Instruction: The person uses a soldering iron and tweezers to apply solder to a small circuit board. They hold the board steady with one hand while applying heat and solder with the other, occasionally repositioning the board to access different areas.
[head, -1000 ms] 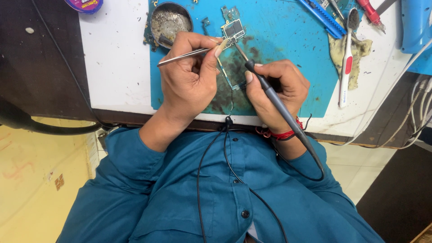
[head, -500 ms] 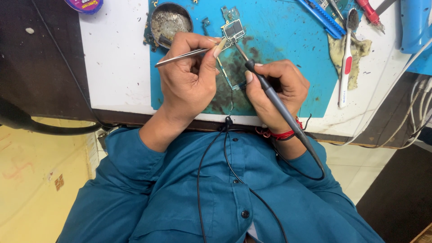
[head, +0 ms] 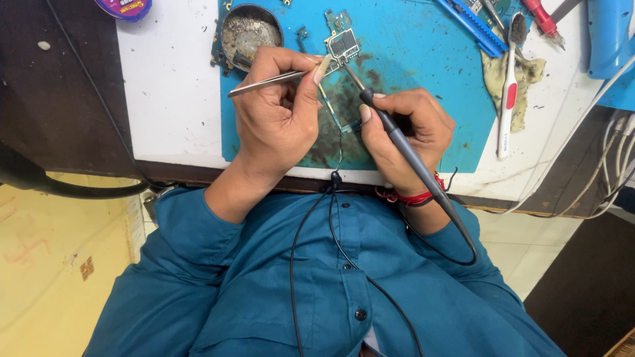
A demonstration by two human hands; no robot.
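Left hand [head: 278, 122] pinched tight on metal tweezers [head: 264, 84], tips at small circuit board [head: 342, 46] lying on blue mat [head: 410, 73] at 12 o'clock of both hands; right hand [head: 407, 135] closed pen-style round grey soldering iron [head: 397, 142], tip touching board's lower edge, cord trailing to 5 o'clock. Round tin of metal wool [head: 250, 33] at 11 o'clock of left hand, just beside board; white-and-red toothbrush [head: 508, 99] on stained rag [head: 522, 73] at 2 o'clock of right hand, well apart.
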